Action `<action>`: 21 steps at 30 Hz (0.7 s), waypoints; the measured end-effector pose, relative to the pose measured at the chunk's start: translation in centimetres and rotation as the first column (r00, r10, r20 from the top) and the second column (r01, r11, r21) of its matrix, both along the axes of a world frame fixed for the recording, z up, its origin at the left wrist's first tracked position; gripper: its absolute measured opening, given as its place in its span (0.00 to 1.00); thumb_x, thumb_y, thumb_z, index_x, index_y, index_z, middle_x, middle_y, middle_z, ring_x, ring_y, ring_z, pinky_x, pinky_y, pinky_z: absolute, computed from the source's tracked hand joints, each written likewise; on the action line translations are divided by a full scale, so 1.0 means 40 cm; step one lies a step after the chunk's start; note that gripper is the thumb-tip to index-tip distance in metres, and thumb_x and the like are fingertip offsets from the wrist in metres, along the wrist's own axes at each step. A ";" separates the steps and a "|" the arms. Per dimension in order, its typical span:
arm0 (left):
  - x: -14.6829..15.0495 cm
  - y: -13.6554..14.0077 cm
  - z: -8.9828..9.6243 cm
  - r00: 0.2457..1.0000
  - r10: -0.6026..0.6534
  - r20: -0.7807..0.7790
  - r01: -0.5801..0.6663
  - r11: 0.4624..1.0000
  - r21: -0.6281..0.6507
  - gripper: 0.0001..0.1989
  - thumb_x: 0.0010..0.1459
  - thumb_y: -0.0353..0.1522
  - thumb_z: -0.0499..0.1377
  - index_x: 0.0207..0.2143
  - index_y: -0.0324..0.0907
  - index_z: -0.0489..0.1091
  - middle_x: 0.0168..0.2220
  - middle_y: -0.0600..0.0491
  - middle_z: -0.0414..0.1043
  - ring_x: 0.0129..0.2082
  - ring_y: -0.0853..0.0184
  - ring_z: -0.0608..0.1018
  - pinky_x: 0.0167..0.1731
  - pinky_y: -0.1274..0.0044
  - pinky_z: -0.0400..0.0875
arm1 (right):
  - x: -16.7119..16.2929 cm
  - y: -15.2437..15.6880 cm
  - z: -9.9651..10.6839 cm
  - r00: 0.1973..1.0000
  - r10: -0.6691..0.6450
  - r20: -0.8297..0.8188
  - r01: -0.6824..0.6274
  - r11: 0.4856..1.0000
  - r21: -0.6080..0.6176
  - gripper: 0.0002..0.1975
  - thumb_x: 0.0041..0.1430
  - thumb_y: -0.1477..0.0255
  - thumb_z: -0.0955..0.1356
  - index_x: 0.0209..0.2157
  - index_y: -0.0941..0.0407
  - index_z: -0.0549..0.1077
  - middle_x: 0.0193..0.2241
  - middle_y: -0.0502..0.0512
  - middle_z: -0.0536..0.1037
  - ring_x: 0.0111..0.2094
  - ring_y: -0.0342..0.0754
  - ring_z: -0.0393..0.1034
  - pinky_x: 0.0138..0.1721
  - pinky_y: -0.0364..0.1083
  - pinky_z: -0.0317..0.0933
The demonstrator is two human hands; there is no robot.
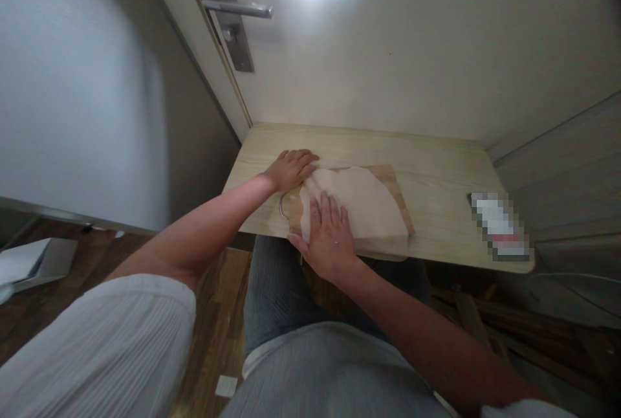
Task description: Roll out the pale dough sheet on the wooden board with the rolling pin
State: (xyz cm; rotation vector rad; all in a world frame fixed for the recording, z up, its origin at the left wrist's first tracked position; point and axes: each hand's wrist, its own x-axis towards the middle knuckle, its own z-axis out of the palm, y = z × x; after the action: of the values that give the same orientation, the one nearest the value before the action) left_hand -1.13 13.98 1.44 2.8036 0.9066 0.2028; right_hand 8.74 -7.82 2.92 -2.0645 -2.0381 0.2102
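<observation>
A wide, thin sheet of pale dough (371,201) covers most of a wooden cutting board (398,193) and hangs over its front edge. My left hand (292,169) rests at the board's far left corner, palm down, fingers stretched out. Nearer to me, my right hand (332,231) lies flat on the left part of the dough, fingers extended and thumb apart. Between the two hands shows a short length of a pale stick, apparently a rolling pin (315,186); both hands cover the rest. A metal handle (284,206) sticks out from the board's left side.
The board stands on a small light-wood table (441,175) above my lap. A phone (499,227), its screen blurred out, lies at the right end. Behind the table is a door with a lever handle (237,8). A white cabinet-like surface (82,94) rises at left.
</observation>
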 end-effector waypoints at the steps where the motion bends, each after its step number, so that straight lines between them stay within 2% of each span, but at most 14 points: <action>1: -0.003 0.000 -0.003 1.000 -0.003 0.004 0.003 1.000 0.000 0.26 0.73 0.43 0.38 0.64 0.47 0.61 0.65 0.47 0.63 0.65 0.59 0.65 0.62 0.64 0.56 | -0.004 -0.002 0.001 1.000 0.004 -0.006 -0.004 1.000 -0.002 0.45 0.65 0.47 0.62 0.69 0.69 0.54 0.70 0.77 0.48 0.71 0.68 0.42 0.68 0.65 0.39; 9: -0.031 0.003 -0.031 0.999 -0.005 0.037 0.005 1.000 0.004 0.28 0.73 0.45 0.34 0.64 0.48 0.62 0.65 0.50 0.64 0.65 0.59 0.65 0.62 0.63 0.56 | -0.033 -0.014 0.000 0.998 0.045 -0.050 -0.046 0.999 -0.008 0.48 0.62 0.46 0.65 0.69 0.68 0.54 0.71 0.76 0.46 0.72 0.67 0.39 0.69 0.63 0.39; 16: -0.062 -0.011 -0.027 0.999 0.032 0.034 -0.031 0.999 -0.032 0.29 0.73 0.46 0.34 0.63 0.47 0.63 0.65 0.50 0.66 0.64 0.59 0.65 0.62 0.63 0.55 | -0.056 -0.025 0.008 0.991 0.092 -0.097 -0.091 0.996 0.017 0.50 0.60 0.49 0.69 0.71 0.67 0.50 0.72 0.75 0.43 0.73 0.67 0.33 0.69 0.62 0.39; 21: -0.084 -0.009 -0.028 0.998 0.054 0.019 -0.053 0.995 -0.082 0.30 0.72 0.47 0.33 0.65 0.49 0.62 0.66 0.51 0.65 0.66 0.60 0.64 0.63 0.62 0.55 | -0.073 -0.030 0.019 0.979 0.129 -0.158 -0.125 0.992 0.030 0.45 0.61 0.51 0.69 0.70 0.62 0.54 0.72 0.69 0.46 0.73 0.66 0.31 0.70 0.64 0.37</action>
State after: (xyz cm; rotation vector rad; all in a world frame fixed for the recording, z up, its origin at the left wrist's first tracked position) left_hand -4.48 13.62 0.31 2.6998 0.9636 0.1986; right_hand 5.81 -9.03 3.66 -1.8428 -2.0662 0.3638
